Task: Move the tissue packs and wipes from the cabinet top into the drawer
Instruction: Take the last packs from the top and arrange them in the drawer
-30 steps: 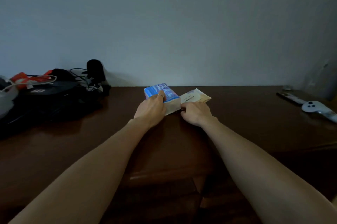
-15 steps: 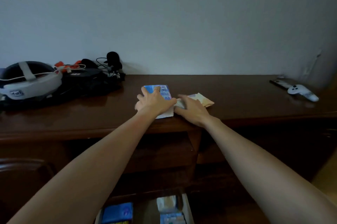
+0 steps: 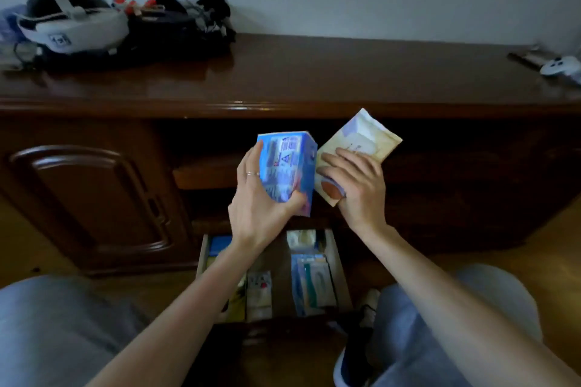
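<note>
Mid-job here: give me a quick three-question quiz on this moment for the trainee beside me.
1. True or false: the blue tissue pack lies on the cabinet top.
2. Which hand holds the beige wipes pack? A) left hand B) right hand C) neither
3. Fill in: the drawer below the hands is ____.

Key
1. False; it is gripped in the left hand, in front of the cabinet.
2. B
3. Open, with packs already inside.
</note>
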A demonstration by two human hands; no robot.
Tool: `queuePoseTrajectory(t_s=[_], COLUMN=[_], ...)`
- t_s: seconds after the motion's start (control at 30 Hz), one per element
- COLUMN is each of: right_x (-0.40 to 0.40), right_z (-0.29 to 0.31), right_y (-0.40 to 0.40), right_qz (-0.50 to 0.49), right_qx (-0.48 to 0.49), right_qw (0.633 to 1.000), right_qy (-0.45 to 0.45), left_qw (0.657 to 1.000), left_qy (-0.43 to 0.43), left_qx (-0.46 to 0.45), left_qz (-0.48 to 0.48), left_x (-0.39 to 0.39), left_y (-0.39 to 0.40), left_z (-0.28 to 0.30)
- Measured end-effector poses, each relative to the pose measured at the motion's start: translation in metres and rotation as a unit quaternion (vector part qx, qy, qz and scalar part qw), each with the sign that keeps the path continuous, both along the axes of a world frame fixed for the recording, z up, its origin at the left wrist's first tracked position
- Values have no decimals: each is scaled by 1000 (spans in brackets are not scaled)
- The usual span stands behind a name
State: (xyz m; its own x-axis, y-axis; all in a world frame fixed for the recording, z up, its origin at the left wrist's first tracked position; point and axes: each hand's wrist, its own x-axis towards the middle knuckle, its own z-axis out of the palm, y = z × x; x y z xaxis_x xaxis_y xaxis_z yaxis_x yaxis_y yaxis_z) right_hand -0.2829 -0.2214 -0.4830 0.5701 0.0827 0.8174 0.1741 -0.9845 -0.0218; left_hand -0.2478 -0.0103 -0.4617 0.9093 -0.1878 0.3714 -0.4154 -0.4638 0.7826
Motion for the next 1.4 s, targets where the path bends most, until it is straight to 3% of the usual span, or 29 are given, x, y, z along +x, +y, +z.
queuePoseTrajectory(t_s=[0.13,0.23,0.3,0.4,0.5,0.67,0.83,0.9,1.03,1.13,1.2,1.23,1.3,1.33,1.37,1.4], right_x=[-32,-30,-21,-15,-13,-5,-2,-7,-15,-17,-17,-18,-17,-17,-16,-16], right_z=[-72,-105,-125,-151,-174,-193,-202,-206,-222,-220,-216,-214,-213,-213,-212,-212], right_y=[18,31,30,28,35,58,90,90,87,91,93,94,93,92,91,88], right_qz=[34,-24,-76,-107,-125,-131,-70,-23,23,2,8,11,6,1,-7,-17], right_qx=[131,241,344,472,490,560,738,757,788,778,763,758,756,761,769,776], right_qw=[975,897,829,753,723,663,464,426,385,399,415,418,421,423,425,427], right_qy=[173,371,435,446,470,479,485,495,481,485,496,501,501,491,477,464], left_qw=[988,920,895,886,845,840,802,811,861,933,952,954,952,941,909,855], left_qy=[156,363,406,420,481,511,569,561,497,353,231,206,253,325,416,499], left_qx=[16,-142,-163,-172,-217,-179,-184,-161,-93,71,199,217,170,93,-18,-143], left_qz=[17,53,84,95,88,37,-8,-28,-58,-25,-9,-8,-8,-7,-3,-2], left_x=[-6,-1,-1,-1,1,-2,-6,-8,-10,-14,-17,-17,-16,-14,-12,-10], left_y=[41,61,70,75,71,64,60,59,52,50,50,49,47,46,47,49], left_z=[-76,-119,-145,-178,-197,-220,-230,-229,-228,-227,-227,-227,-224,-222,-221,-219])
